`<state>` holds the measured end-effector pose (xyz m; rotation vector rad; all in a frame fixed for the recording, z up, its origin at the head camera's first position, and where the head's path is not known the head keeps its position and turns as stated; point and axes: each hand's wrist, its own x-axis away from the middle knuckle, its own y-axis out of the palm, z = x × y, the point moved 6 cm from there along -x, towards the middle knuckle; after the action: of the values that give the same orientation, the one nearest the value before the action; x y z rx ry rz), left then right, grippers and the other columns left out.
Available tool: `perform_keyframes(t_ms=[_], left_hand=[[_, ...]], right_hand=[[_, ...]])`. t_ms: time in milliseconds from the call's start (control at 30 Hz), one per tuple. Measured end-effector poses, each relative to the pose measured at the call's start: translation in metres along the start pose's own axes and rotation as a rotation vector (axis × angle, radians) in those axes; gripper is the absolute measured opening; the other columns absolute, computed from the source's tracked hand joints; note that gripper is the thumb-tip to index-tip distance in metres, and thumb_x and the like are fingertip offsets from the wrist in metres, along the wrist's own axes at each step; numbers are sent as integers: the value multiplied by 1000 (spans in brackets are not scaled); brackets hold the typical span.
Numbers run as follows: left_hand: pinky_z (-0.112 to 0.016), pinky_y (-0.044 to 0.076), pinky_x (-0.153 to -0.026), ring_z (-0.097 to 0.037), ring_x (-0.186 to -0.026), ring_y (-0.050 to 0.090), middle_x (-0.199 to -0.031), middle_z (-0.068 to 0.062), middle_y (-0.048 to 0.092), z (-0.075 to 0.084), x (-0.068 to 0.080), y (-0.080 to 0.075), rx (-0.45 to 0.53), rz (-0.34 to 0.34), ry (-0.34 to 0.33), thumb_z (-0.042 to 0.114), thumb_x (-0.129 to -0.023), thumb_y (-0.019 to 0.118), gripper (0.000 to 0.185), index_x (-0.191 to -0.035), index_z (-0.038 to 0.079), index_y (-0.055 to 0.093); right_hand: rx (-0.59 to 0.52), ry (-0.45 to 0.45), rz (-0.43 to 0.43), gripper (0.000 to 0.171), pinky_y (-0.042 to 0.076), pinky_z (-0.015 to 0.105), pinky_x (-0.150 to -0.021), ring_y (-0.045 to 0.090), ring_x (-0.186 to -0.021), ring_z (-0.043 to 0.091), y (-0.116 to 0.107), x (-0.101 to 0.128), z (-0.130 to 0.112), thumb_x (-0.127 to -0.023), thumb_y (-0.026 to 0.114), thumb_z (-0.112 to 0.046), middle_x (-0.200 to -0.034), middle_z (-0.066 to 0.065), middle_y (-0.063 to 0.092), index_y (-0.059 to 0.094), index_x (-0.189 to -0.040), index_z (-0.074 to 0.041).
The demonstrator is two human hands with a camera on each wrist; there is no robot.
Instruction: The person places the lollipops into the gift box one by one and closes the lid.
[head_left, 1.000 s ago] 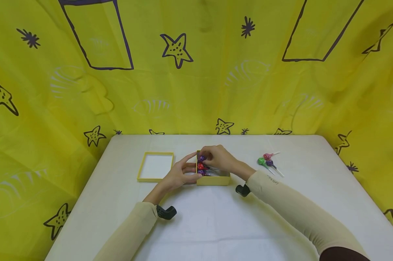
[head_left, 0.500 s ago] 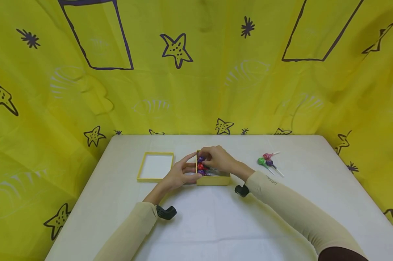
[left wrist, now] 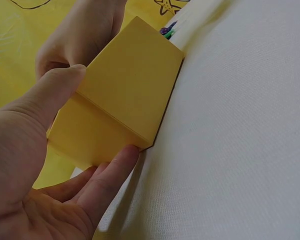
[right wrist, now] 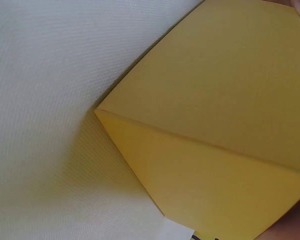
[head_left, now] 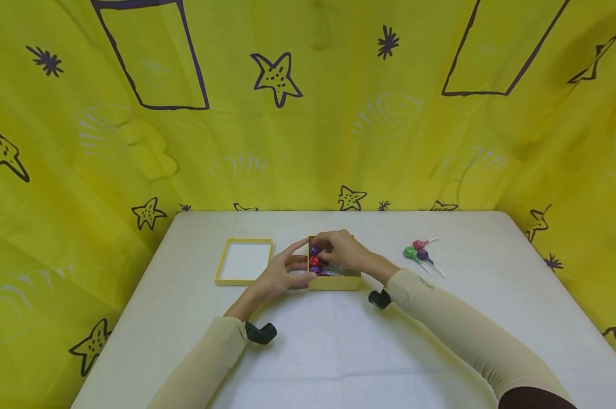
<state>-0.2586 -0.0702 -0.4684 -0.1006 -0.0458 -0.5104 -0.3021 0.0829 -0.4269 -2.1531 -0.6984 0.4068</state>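
Note:
A yellow box (head_left: 334, 283) stands on the table with its top open. Inside, lollipops lie side by side, heads to the left: a red lollipop (head_left: 314, 261) between purple ones. My left hand (head_left: 282, 274) holds the box at its left end; in the left wrist view the thumb lies over the upper edge and the fingers along the end wall. My right hand (head_left: 342, 249) reaches into the box from the right, fingers curled, pinching a purple lollipop (head_left: 315, 250) at the far side. Its stick is hidden beneath the hand.
Left of the box lies a yellow-rimmed lid (head_left: 243, 282), white inside. To the right, a green lollipop (head_left: 410, 253), a pink lollipop (head_left: 419, 245) and a purple lollipop (head_left: 423, 255) lie together on the white table (head_left: 389, 352). A yellow patterned curtain (head_left: 308, 142) hangs behind.
My right hand shifts only slightly inside the box, and the purple lollipop at its fingertips moves a little. The left hand, box and lid stay put.

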Motion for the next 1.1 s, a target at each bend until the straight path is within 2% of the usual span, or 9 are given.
perform_keyframes(t_ms=[233,600,867,1100], left_hand=[[-43,61,-86,-39,-129,56,-147,-29,47,-2,0,0,-12,6,-6,5,-93,77,88,-163,26,28],[-43,61,-86,-39,-129,56,-148,-29,47,-2,0,0,-12,0,-6,8,-93,77,88,-163,26,27],[-44,61,-86,-40,-129,55,-148,-30,46,-2,-1,-1,-4,4,-17,8,-93,77,88,-164,25,27],[-43,61,-87,-40,-130,55,-148,-28,47,-1,-1,-1,-39,28,-30,10,-92,78,89,-163,25,28]], right_hand=[[10,24,-6,32,55,39,-98,69,-107,22,2,0,1,-95,74,-7,-115,9,74,68,-126,-3],[11,7,-23,33,55,40,-99,69,-108,22,-1,2,-2,-94,75,-6,-116,10,74,67,-126,-2],[58,-34,-38,37,59,34,-88,71,-99,23,-14,8,-6,-93,75,-3,-114,12,74,66,-129,-1],[84,-82,-33,40,60,33,-82,71,-92,21,-30,20,-11,-92,76,-4,-110,15,74,65,-130,1]])
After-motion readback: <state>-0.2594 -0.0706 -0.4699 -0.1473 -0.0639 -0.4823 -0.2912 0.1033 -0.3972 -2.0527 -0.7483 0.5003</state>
